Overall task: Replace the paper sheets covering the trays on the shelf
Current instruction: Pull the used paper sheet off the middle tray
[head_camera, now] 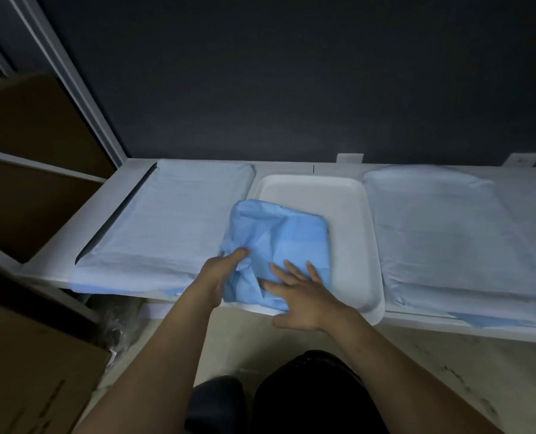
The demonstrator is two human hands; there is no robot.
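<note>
Blue crumpled sheet (279, 233) at 7 o'clock inside white tray (351, 220). Gripped at its 9 o'clock edge by left hand (218, 272), thumb on top, other fingers hidden. Pressed under right hand (304, 297), fingers spread flat. Left cover (166, 220) at tray's 9 o'clock, right cover (448, 233) at 3.

This looks like a clinic or lab supply room. A white shelf (75, 242) against a dark wall (291, 73) carries trays (371, 245) covered with blue paper sheets (172, 220), and cardboard boxes (31, 355) sit in metal racking (72, 79) at the left.
</note>
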